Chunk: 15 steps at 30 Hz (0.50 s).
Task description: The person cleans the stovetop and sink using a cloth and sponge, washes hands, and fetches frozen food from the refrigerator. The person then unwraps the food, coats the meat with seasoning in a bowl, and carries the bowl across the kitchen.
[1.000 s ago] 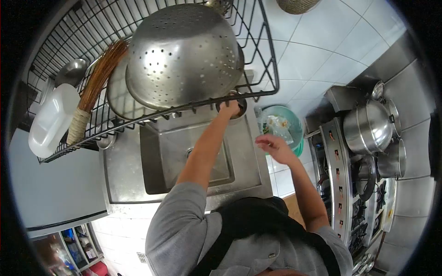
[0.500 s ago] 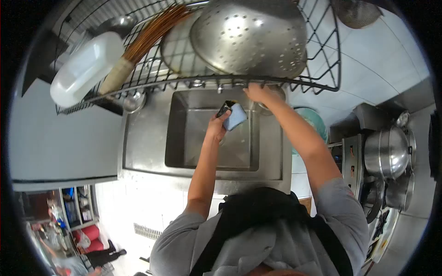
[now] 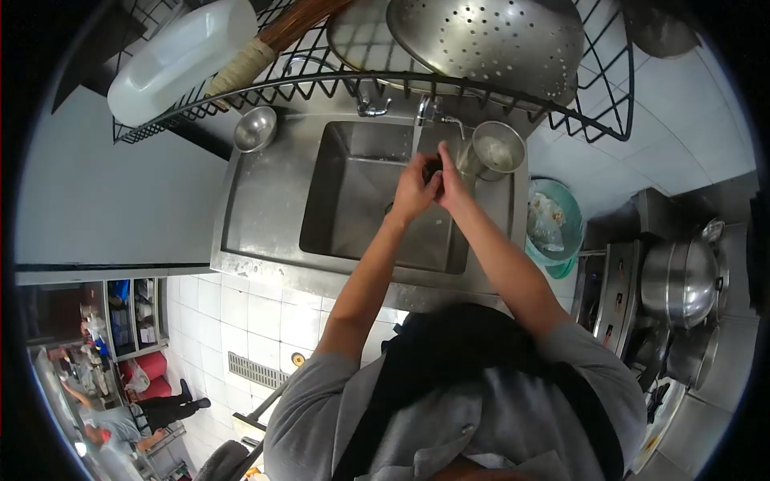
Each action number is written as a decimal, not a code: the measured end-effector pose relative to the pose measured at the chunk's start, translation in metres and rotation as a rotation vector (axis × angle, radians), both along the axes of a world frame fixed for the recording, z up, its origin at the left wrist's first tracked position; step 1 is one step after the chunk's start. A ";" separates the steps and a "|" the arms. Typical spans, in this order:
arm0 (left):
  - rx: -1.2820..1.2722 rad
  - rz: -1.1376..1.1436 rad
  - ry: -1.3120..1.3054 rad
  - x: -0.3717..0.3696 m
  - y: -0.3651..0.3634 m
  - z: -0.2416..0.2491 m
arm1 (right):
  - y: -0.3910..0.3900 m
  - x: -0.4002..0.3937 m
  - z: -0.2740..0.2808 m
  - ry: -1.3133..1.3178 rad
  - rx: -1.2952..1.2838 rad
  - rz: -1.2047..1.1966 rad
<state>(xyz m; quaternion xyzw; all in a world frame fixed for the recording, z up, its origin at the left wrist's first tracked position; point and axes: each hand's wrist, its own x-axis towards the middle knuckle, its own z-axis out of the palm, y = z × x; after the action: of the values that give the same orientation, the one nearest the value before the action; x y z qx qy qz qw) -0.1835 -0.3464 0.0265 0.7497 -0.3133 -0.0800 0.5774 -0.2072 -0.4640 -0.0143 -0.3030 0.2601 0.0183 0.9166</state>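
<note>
My left hand and my right hand are brought together over the right part of the steel sink. The left fingers are curled, while the right hand is straighter and pressed against them. A dark patch shows between the palms, but what is held there is mostly hidden. Just beyond the hands is the tap, with a pale stream that looks like running water below its spout. A round metal container stands on the counter right of my right hand.
Overhead, a black wire rack holds a perforated colander, a bristle brush and a white dish. A metal bowl sits left of the sink. Right are a green bin and pots. A person is lower left.
My right hand has come from the tap area to meet my left hand. The light-blue piece and dark item seen in my left hand are now covered. The view has shifted, showing the tap.
</note>
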 end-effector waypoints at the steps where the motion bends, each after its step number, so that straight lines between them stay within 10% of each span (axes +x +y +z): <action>1: 0.019 0.037 -0.228 0.000 0.001 -0.008 | 0.001 0.006 -0.002 0.026 -0.090 -0.021; 5: -0.029 0.013 -0.133 0.000 0.026 -0.024 | 0.022 -0.002 0.025 0.032 -0.386 -0.145; 7: -0.163 -0.107 0.511 0.005 0.039 -0.026 | 0.023 -0.007 0.021 0.116 -0.256 -0.056; 15: 0.149 0.206 0.084 -0.011 0.046 -0.004 | 0.033 -0.006 0.007 0.006 0.082 0.211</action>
<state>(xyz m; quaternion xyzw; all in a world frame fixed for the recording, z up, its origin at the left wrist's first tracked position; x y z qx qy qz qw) -0.1943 -0.3000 0.0222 0.8146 -0.2034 -0.0748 0.5380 -0.2128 -0.4313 -0.0069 -0.2910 0.2284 0.1262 0.9205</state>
